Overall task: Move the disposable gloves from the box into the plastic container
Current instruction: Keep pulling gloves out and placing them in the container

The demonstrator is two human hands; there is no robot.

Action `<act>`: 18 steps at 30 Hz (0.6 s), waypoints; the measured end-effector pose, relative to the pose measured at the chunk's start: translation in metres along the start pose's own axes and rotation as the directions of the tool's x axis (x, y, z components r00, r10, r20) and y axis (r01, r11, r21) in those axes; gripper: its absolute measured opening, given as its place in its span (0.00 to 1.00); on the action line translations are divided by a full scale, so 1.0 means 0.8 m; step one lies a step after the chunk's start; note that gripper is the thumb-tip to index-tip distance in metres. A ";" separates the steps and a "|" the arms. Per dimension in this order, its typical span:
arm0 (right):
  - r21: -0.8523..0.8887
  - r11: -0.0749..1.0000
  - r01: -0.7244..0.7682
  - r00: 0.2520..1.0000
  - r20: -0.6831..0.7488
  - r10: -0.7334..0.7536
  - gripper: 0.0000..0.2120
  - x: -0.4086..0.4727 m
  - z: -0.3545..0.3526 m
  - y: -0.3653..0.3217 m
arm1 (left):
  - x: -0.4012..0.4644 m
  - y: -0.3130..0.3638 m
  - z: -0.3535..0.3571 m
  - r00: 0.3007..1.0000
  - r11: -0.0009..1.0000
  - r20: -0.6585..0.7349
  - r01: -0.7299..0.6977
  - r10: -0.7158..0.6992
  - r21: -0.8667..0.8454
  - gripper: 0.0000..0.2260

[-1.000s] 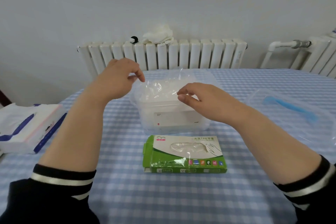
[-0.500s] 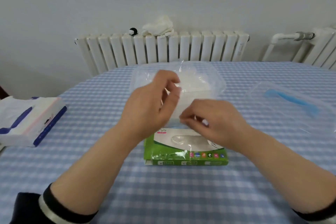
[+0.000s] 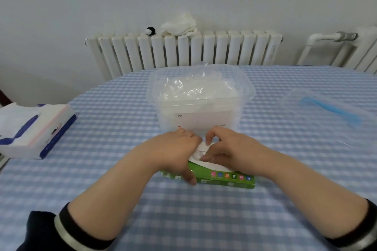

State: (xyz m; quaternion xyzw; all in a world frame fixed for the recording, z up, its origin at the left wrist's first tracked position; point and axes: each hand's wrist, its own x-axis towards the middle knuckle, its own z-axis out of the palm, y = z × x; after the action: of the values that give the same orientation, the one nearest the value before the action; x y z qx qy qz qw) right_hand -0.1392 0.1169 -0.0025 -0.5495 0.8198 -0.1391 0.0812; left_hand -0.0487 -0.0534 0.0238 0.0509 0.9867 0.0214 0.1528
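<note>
Box [image 3: 224,176] of gloves lies flat on your counter [image 3: 204,220], long axis left to right. Your left hand [image 3: 175,149] grips its left end; your right hand [image 3: 230,146] pinches at the top opening (fingers curled). Behind, touching apart I cannot tell, the plastic container [image 3: 201,104] holds clear gloves [image 3: 193,87].

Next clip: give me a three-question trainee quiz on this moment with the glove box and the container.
1. True or false: the clear plastic container already holds gloves.
2. Where is the container's lid? A) on the container B) on the table to the right C) on the radiator
3. Which hand steadies the green glove box with its thumb down the front edge?

Key: 1 true. 2 B. 3 the left hand; the right hand works at the box opening.
</note>
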 end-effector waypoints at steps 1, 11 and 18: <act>-0.017 1.000 -0.007 1.000 -0.028 0.007 0.07 0.001 0.002 -0.001 | 0.000 -0.001 0.000 1.000 1.000 0.006 0.000 0.000 -0.003 0.38; 0.686 0.725 0.067 0.883 -0.379 0.277 0.08 -0.008 -0.026 -0.005 | -0.002 -0.003 -0.001 1.000 0.997 0.011 0.021 -0.020 -0.077 0.37; 0.975 0.222 0.031 0.872 -0.135 0.470 0.07 -0.026 -0.061 -0.028 | -0.019 -0.012 -0.031 0.994 0.897 0.074 -0.044 0.085 -0.440 0.39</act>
State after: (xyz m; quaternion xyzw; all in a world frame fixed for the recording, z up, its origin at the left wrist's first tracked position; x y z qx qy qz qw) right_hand -0.1256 0.1345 0.0508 -0.2168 0.6305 -0.7038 0.2452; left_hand -0.0425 -0.0653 0.0511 0.0487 0.9464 0.2452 0.2043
